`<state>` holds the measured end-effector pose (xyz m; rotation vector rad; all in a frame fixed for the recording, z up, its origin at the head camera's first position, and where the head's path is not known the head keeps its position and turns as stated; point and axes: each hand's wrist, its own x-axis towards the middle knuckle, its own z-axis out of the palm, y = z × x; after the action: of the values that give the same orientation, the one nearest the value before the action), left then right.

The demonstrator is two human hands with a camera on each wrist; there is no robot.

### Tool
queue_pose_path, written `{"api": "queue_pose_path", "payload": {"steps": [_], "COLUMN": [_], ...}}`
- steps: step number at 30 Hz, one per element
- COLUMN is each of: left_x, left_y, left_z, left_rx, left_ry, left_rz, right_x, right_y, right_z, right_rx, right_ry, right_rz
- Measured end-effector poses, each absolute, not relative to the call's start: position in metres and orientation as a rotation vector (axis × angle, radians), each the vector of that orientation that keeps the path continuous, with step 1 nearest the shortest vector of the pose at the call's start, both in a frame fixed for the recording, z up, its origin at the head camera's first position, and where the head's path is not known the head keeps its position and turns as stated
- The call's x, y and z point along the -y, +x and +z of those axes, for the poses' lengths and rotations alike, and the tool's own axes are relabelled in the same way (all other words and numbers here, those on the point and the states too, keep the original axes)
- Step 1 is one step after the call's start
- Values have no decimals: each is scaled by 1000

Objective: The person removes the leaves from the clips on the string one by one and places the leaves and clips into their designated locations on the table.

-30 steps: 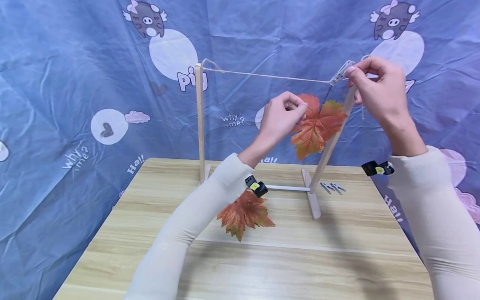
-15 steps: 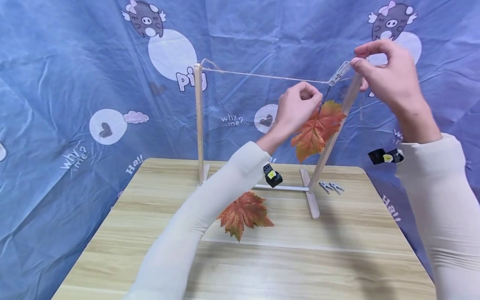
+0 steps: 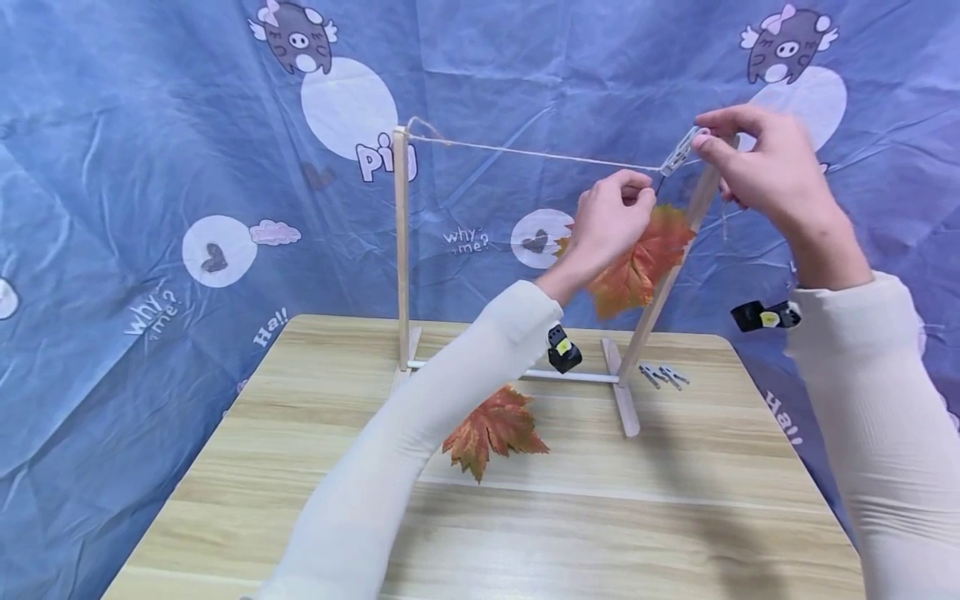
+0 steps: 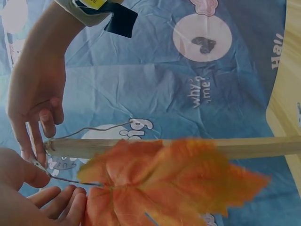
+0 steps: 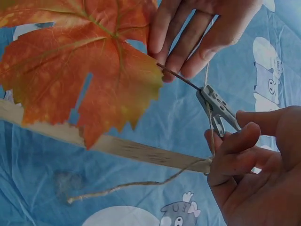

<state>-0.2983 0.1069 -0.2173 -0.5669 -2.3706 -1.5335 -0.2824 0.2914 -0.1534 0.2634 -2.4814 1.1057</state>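
Observation:
A metal clothespin [image 5: 217,107] sits on the twine [image 3: 525,152], its jaws at the end of a leaf stem [image 5: 181,79]. My right hand [image 3: 776,171] pinches the clothespin's handle end between thumb and fingers. From that stem hangs an orange artificial maple leaf [image 3: 647,265], partly behind my left hand [image 3: 609,215]. In the right wrist view the left fingertips [image 5: 170,68] are right at the stem, thumb apart from the fingers. Another red-orange maple leaf [image 3: 497,433] lies on the table, partly hidden by the left sleeve.
The twine runs between two wooden posts, the left one [image 3: 402,250] and the right one [image 3: 651,312], joined low down by a white rod [image 3: 573,377]. Several spare clothespins [image 3: 663,376] lie by the right foot. A blue printed cloth [image 3: 187,150] hangs behind the table [image 3: 600,533].
My left hand has moved right and slightly up to the leaf's stem. My right hand lifted off the clothespin's end slightly, then came back down to it.

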Motion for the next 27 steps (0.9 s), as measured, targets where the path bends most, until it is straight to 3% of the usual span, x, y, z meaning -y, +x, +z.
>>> {"api": "queue_pose_path", "payload": {"steps": [27], "left_x": [-119], "left_y": [-311], "left_z": [-215], "left_rx": [2219], "left_ry": [-626], "left_rz": [-1900], "right_x": [-283], "right_y": [-282], "right_z": [-161], "right_rx": [2244], "right_ry": [389], "right_rz": [1486]}}
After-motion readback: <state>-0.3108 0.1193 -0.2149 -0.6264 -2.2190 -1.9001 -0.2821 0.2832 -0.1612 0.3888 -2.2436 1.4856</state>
